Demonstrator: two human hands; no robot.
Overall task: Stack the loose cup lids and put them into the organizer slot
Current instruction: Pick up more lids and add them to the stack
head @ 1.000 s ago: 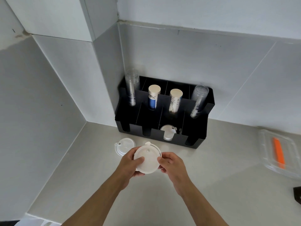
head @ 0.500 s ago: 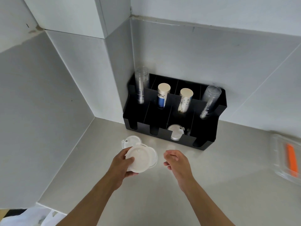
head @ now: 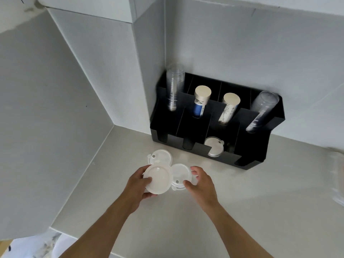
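My left hand (head: 136, 185) holds a white cup lid (head: 158, 179) flat above the counter. Just right of it, my right hand (head: 201, 183) grips a second white lid (head: 181, 174) by its rim, thumb and fingers on opposite sides. A third lid (head: 161, 156) lies on the counter just beyond them. The black organizer (head: 260, 146) stands against the wall, and one lid (head: 214, 148) leans in its third front slot from the left.
The organizer's back slots hold two stacks of clear cups (head: 174, 90) (head: 260, 112) and two stacks of paper cups (head: 200, 103) (head: 229, 108). Grey walls close the corner at left and behind. A blurred clear container (head: 337, 175) sits at the right edge.
My right hand let go of the first lid, then came back and closed on a second lid. The left hand kept its lid. The view shifted so the organizer sits further right.
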